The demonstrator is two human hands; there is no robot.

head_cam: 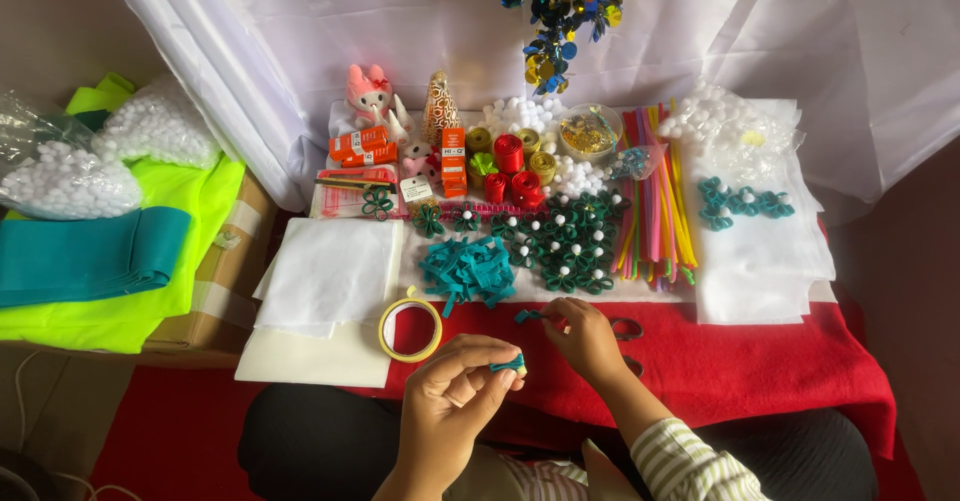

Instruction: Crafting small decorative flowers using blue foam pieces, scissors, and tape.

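Nearest the camera, at the bottom centre of the frame, the left hand (452, 393) pinches a small loop of teal strip (511, 365) between thumb and fingertips, with something white just showing at its tip; the fingers are closed narrowly round it. Just above and to the right, the right hand (585, 336) holds another short teal piece (527, 315) by its fingertips over the red cloth (760, 361), and a pair of scissors (628, 329) lies partly hidden behind that hand. Left of the hands a roll of tape (409, 330) rests by a stack of white sheets (325, 281). Beyond, in the middle of the frame, a loose heap of cut teal strips (466, 269) waits unformed, so a fair amount seems left to make. Beside it to the right lies a cluster of finished dark green flowers (570, 246) with white centres, and three teal flowers (742, 201) sit on white sheets at the right, which suggests the work is well under way. Farther back are coloured sticks (655, 196), ribbon rolls (512, 166), white pompoms (520, 114) and a pink plush toy (368, 93) near the white drape (300, 21).
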